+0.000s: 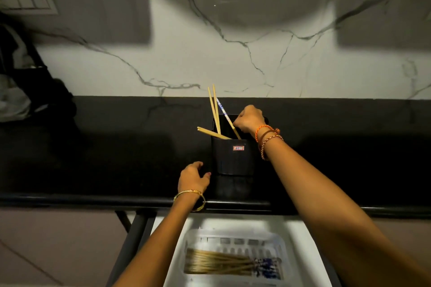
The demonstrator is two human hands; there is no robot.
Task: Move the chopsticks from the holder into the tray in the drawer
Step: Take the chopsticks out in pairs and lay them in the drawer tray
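Observation:
A black rectangular holder (233, 158) stands on the dark counter with several wooden chopsticks (215, 112) leaning out of it. My right hand (250, 120) reaches over its top and pinches a chopstick with a blue-patterned end (224, 112). My left hand (193, 177) rests on the counter beside the holder's lower left corner, fingers loosely curled, holding nothing. Below the counter edge an open drawer holds a white tray (235, 237), in which several chopsticks (221, 263) lie side by side, patterned ends to the right.
The black counter (116, 147) runs the full width, backed by a white marble wall (256, 65). A dark bag or appliance (28, 81) sits at the far left. The drawer's white side (303, 240) and dark rails flank the tray.

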